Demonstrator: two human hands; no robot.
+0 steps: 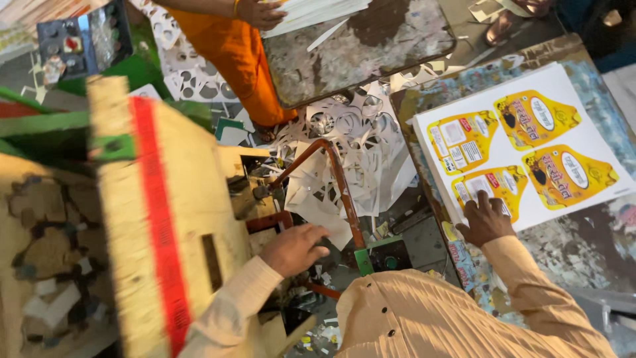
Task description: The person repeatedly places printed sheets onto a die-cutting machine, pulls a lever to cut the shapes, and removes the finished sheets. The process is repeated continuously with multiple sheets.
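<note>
Right hand (487, 222) flat on glossy printed sheet (523, 142); left hand (295, 248) by the rusty lever (338, 182).

Heap of white punched-out paper scraps (344, 142) on the floor at centre. Stained grey table (371, 46) above it, stacked white sheets (311, 12) on its top edge. Beside that table, a co-worker's orange trouser leg (242, 59). Dark tray of small oddments (83, 43) at upper left.
</note>
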